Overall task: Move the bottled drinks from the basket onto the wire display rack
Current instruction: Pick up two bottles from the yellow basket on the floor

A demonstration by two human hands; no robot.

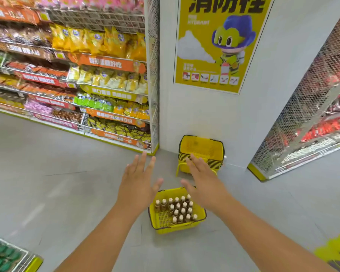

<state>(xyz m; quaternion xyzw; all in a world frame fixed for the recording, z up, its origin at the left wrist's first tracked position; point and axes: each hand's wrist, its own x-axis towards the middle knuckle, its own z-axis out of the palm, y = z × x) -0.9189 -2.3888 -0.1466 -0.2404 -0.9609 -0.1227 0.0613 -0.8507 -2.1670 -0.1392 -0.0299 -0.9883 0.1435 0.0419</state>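
Note:
A yellow shopping basket [201, 215] stands on the grey floor below my hands. It holds several brown bottled drinks [182, 210] with pale caps, upright in rows, filling its right part. My left hand [138, 182] hovers above and to the left of the basket, fingers spread, holding nothing. My right hand [202, 178] hovers above the basket's far right corner, also spread and empty. Both arms reach forward from the bottom of the view. A wire-sided rack [302, 114] stands at the right.
A stack of empty yellow baskets [201, 149] sits against the white pillar [263, 95] with a yellow poster. Wire shelves of snack bags [98, 75] fill the left. Another shelf corner [12, 256] shows at bottom left. Open grey floor lies around the basket.

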